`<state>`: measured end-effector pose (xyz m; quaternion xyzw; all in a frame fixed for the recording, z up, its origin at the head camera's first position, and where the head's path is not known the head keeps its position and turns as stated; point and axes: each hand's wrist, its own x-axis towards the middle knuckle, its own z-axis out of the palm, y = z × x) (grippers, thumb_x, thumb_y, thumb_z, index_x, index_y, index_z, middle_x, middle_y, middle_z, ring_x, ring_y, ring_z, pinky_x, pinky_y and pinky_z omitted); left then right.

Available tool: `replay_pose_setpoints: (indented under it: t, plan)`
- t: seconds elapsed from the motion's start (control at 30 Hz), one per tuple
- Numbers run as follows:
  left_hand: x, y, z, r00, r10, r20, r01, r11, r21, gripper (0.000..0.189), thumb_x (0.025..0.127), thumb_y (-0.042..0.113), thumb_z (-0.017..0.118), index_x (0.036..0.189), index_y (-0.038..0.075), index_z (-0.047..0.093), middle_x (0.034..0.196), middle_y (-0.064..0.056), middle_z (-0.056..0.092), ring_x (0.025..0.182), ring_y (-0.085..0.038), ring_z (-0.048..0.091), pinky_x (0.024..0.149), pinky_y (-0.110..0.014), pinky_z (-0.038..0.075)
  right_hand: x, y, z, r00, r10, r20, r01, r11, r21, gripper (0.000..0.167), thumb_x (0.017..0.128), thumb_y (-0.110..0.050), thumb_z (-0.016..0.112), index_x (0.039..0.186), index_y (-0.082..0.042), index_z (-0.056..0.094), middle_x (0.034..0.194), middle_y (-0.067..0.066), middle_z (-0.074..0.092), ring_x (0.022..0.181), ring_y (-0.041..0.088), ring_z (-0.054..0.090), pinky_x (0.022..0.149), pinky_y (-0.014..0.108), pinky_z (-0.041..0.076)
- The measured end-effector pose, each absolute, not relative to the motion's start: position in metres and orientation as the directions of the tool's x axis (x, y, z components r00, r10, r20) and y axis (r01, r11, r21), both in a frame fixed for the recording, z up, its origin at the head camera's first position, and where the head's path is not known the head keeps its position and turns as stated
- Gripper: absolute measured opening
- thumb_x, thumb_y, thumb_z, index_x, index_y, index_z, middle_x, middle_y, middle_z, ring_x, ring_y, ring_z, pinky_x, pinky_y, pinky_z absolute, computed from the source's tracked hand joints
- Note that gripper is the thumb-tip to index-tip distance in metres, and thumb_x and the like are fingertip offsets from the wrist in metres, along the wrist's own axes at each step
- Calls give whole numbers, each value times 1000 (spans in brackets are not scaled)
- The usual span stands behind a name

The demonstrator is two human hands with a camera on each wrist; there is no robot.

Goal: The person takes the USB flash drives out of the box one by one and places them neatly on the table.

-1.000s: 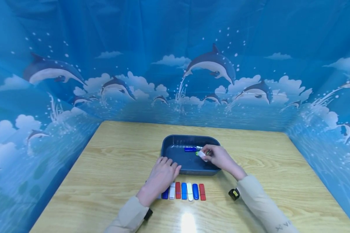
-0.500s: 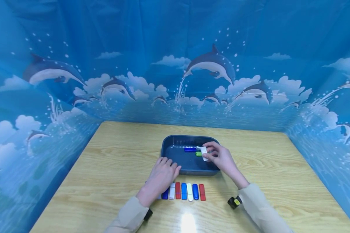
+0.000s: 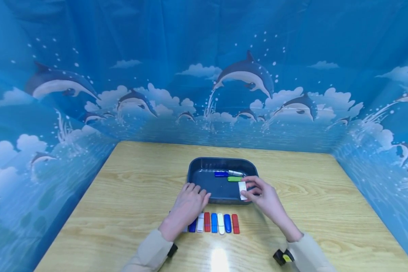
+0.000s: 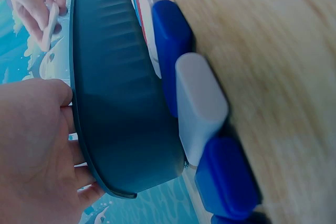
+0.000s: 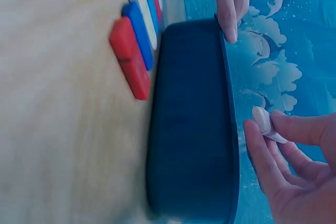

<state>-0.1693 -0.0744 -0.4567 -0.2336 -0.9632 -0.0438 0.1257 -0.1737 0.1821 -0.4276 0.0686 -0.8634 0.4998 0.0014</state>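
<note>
My right hand (image 3: 263, 194) pinches a white USB flash drive (image 3: 242, 190) between thumb and fingers, above the right side of a dark blue plastic bin (image 3: 198, 162). The right wrist view shows the same white drive (image 5: 264, 121) beyond the bin's rim. Inside the bin lie a blue drive (image 3: 221, 174), a white one (image 3: 235, 173) and a green one (image 3: 234, 179). My left hand (image 3: 187, 204) holds the bin's near-left rim, fingers bent over it; the fingertips are hidden behind the rim in the left wrist view.
Several flash drives stand in a row before the bin, ending with a red one (image 3: 235, 224) at the right. The left hand covers part of the row's left end. A blue dolphin-print curtain (image 3: 204, 124) borders the wooden table (image 3: 326, 211).
My right hand has drawn right and toward me with the white drive, which has turned more upright. The green drive below now shows almost whole. My left hand stays put.
</note>
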Motion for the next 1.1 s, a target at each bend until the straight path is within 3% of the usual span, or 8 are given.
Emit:
replay_pose_setpoints:
  t: [0.27,0.83,1.1]
  plan:
    - [-170,-75,-456,-858,441,263,461,887,16,38,107,39,48,108,13,74,111,-6,73,111,-25,65,108,-46,46,-146,190,-432,-995,-100,16,-61,467,-882,37,88,3,73,123,-3,66,104,11,70,88,20,70,72,26,60]
    - [-170,-76,-456,-861,438,260,457,890,13,38,107,40,48,111,13,75,114,-6,73,114,-26,65,109,-47,45,-124,196,-461,-970,-238,-60,-69,499,-864,33,82,3,77,113,0,66,96,10,66,75,15,68,62,28,60]
    - [-169,-75,-455,-865,438,244,456,890,22,41,108,41,45,113,13,74,117,-6,73,116,-26,64,111,-47,44,-125,191,-467,-962,-250,-113,-17,465,-885,32,81,9,74,111,9,62,93,12,63,73,21,67,59,28,61]
